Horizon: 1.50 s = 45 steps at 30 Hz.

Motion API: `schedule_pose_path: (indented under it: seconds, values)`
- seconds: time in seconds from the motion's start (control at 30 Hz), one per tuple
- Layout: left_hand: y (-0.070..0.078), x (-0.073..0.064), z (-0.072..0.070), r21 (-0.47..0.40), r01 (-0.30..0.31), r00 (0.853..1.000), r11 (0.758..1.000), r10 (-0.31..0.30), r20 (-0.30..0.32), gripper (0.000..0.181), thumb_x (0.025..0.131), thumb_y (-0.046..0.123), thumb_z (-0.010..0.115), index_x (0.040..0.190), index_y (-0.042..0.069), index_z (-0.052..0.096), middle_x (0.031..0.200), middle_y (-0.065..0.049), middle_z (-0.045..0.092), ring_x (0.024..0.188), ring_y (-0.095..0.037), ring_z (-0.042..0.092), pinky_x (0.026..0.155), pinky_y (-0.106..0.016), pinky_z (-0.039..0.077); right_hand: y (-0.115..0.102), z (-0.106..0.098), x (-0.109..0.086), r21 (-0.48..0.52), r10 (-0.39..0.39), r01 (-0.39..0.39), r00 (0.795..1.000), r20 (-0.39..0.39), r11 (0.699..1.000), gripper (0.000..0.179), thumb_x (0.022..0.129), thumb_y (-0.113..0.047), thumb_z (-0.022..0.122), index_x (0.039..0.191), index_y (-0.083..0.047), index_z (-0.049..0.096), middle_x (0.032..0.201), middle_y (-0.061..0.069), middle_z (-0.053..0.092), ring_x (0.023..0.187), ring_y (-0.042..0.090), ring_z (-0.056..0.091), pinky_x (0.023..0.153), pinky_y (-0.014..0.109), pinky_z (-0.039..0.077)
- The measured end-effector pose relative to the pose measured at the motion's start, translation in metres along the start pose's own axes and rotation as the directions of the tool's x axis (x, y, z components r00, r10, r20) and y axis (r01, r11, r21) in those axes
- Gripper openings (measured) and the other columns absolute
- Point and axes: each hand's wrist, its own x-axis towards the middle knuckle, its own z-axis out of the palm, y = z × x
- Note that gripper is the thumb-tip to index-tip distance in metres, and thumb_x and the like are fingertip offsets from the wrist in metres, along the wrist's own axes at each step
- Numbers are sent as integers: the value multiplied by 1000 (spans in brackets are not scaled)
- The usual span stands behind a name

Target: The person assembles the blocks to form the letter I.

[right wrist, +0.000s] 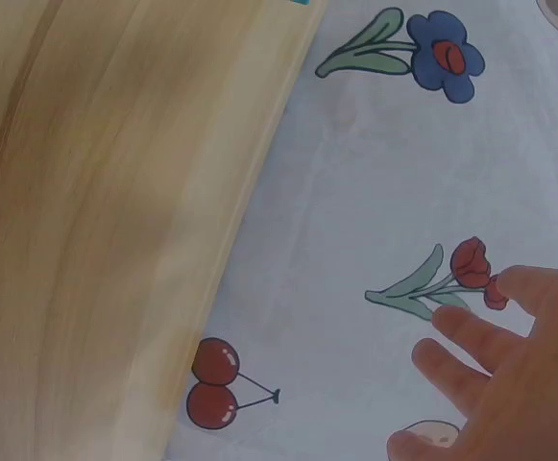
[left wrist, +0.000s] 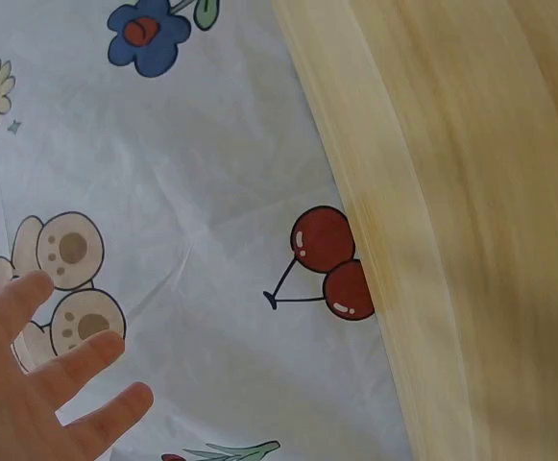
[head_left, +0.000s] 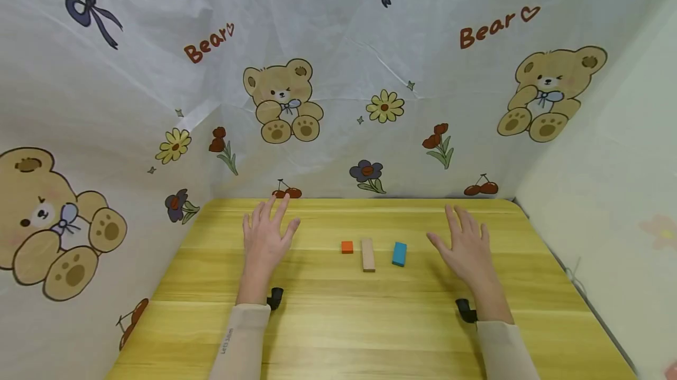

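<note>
Three small wooden blocks lie between the hands in the head view: an orange block, a longer plain wood block and a blue block. My left hand is left of the orange block, its fingers spread and nothing held. On the other side, my right hand has its fingers extended and holds nothing; the blue block is the nearest to it. Both hands appear raised over the table. In the right wrist view, only a sliver of the blue block shows at the top edge.
The wood-grain table ends at a white cloth backdrop printed with bears, flowers and cherries, which also covers the left side. A pale wall stands at the right. Black camera mounts sit at the wrists.
</note>
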Motion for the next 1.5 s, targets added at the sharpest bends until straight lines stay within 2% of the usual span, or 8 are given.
schedule_pose_path:
  seconds: [0.37, 0.47, 0.63, 0.73, 0.9, 1.07, 1.27, 1.5]
  values:
    - [11, 0, 7, -56, -10, 1000, 998, 9, -11, 67, 108, 59, 49, 169, 39, 29, 166, -12, 44, 151, -42, 41, 124, -74, 19, -7, 4, -1, 3, -37, 37, 999, 9, 999, 90, 105, -62, 53, 170, -7, 22, 161, 31, 40, 148, 55, 32, 120, 76, 19]
    - [14, 0, 9, -73, -15, 1000, 997, 14, -16, 66, 108, 59, 50, 168, 39, 30, 163, -12, 48, 149, -42, 44, 123, -73, 24, -9, 5, -1, 9, -39, 39, 999, 12, 999, 91, 105, -62, 54, 170, -8, 21, 161, 30, 41, 147, 55, 32, 120, 76, 20]
    - [20, -2, 13, -128, -12, 1000, 992, 11, -6, 68, 107, 61, 51, 168, 39, 31, 154, -12, 56, 138, -40, 53, 107, -63, 43, -12, 7, -1, 81, -59, 59, 998, 4, 995, 88, 105, -56, 59, 171, -10, 22, 153, 28, 49, 142, 53, 39, 115, 75, 27]
    - [24, -3, 16, -163, -3, 1000, 987, 5, 11, 70, 106, 62, 53, 168, 38, 32, 148, -12, 60, 130, -38, 58, 97, -56, 48, -12, 8, -1, 145, -75, 75, 997, -3, 987, 87, 104, -51, 63, 171, -10, 22, 145, 25, 55, 137, 51, 44, 112, 74, 31]
    - [28, -3, 20, -209, 11, 1000, 978, -6, 25, 70, 105, 60, 56, 167, 35, 36, 136, -9, 67, 121, -33, 63, 97, -55, 50, -15, 10, 0, 191, -78, 77, 997, 1, 979, 86, 104, -47, 65, 170, -10, 25, 138, 23, 58, 131, 46, 48, 108, 72, 35]
    - [33, -3, 23, -265, 4, 1000, 964, -1, 12, 67, 104, 58, 60, 164, 31, 43, 123, -4, 71, 108, -29, 66, 88, -50, 51, -17, 10, 0, 193, -72, 66, 997, 23, 979, 86, 104, -47, 66, 170, -9, 25, 128, 17, 60, 114, 36, 54, 93, 56, 45]
    - [38, -4, 28, -325, -38, 999, 945, 26, -42, 62, 103, 53, 65, 159, 29, 51, 108, 0, 71, 97, -25, 70, 73, -38, 50, -20, 10, 1, 215, -74, 58, 995, 70, 975, 86, 104, -51, 65, 169, -9, 28, 112, 14, 57, 88, 23, 48, 74, 37, 39]
    - [41, -5, 35, -414, -33, 999, 910, 14, -48, 60, 103, 51, 67, 157, 32, 53, 104, 4, 72, 94, -21, 69, 76, -36, 50, -20, 12, 3, 246, -64, 40, 994, 91, 969, 90, 102, -56, 65, 169, -8, 28, 106, 14, 59, 78, 18, 44, 66, 30, 36]
